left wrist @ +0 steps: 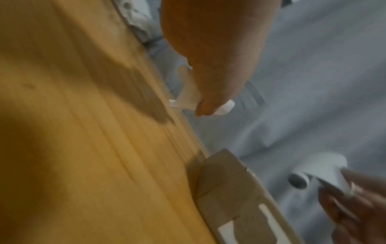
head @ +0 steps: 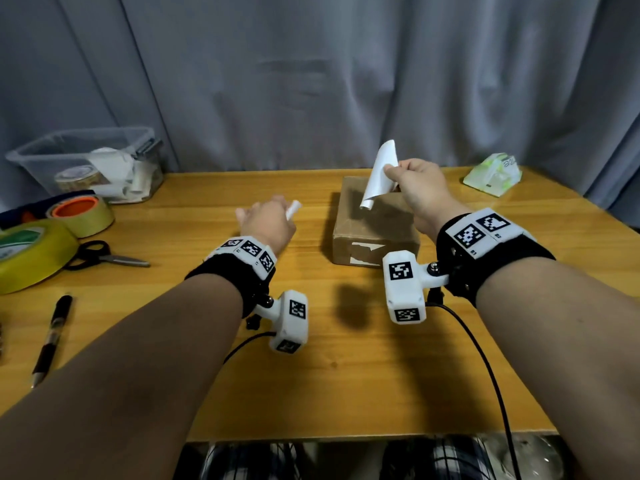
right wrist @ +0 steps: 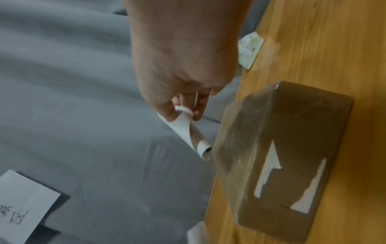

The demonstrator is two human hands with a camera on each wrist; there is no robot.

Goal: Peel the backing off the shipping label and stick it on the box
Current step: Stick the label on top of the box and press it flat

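Note:
A brown cardboard box (head: 375,230) sits on the wooden table, with torn white paper scraps (head: 367,252) stuck to its near side. Above the box's far end, my right hand (head: 393,173) pinches a curled white sheet, the shipping label (head: 379,174), by its upper edge; the lower end curls into a roll. In the right wrist view, thumb and fingers of the right hand (right wrist: 188,112) pinch the label (right wrist: 188,132) beside the box (right wrist: 282,132). My left hand (head: 277,211) is left of the box and grips a small rolled white strip of paper (head: 292,207), also seen as the strip (left wrist: 226,107).
At the back left stand a clear plastic bin (head: 86,161) with paper scraps, two tape rolls (head: 83,213) (head: 31,251), scissors (head: 104,258) and a pen (head: 52,337). A tissue pack (head: 493,174) lies at the back right. A grey curtain hangs behind the table.

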